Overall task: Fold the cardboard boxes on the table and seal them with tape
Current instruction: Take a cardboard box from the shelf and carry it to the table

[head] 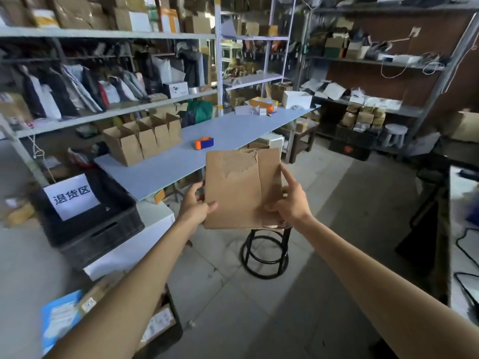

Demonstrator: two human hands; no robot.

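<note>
Left hand [195, 203], right hand [291, 200] grip box [234, 190] (flat).

A flat cardboard box [241, 187] is at the centre, with the left hand [194, 203] on its 9 o'clock edge and the right hand [290, 200] on its 3 o'clock edge. Behind it a table [181, 161] runs off toward 1 o'clock. On the table, a tape dispenser [204, 143] lies at 11 o'clock and a row of open boxes [142, 141] at 10 o'clock. A stool [264, 255] stands at 6 o'clock and a crate [90, 224] at 9 o'clock. Shelves [108, 35] stand behind the table.
</note>
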